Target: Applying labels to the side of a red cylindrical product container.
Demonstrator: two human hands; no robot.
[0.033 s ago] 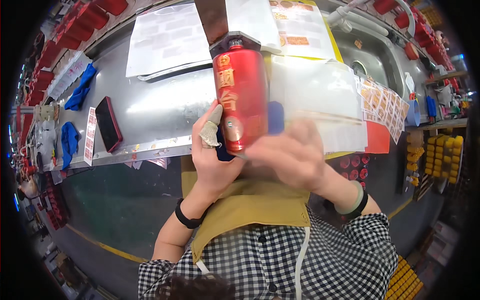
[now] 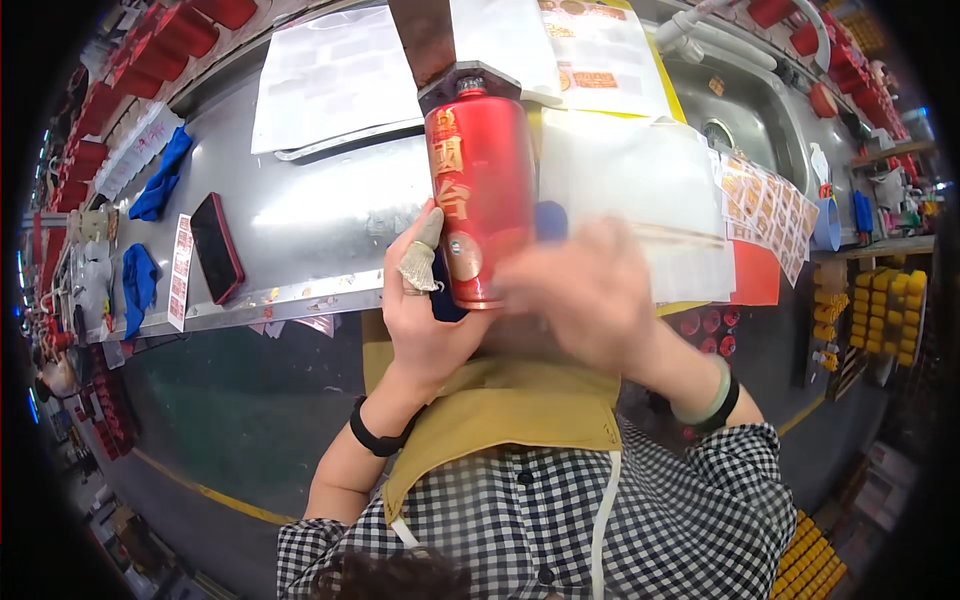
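A red bottle with gold lettering and a round pale sticker lies lengthwise in front of me, its neck against a dark angular metal holder. My left hand is closed around the bottle's lower left side; pale fabric covers sit on its fingers. Smeared by motion, my right hand is at the bottle's lower right, and its fingers cannot be made out. Beside that hand runs a thin blurred stick over white sheets; whether it is held does not show.
On the metal table to the left lie a phone, a sticker strip and blue cloths. Paper sheets cover its back. A sink and gold-printed sticker sheets are at the right.
The bottle has turned slightly, its lettering and round sticker shifting left. My right hand has moved a little, still blurred; my left hand keeps its place.
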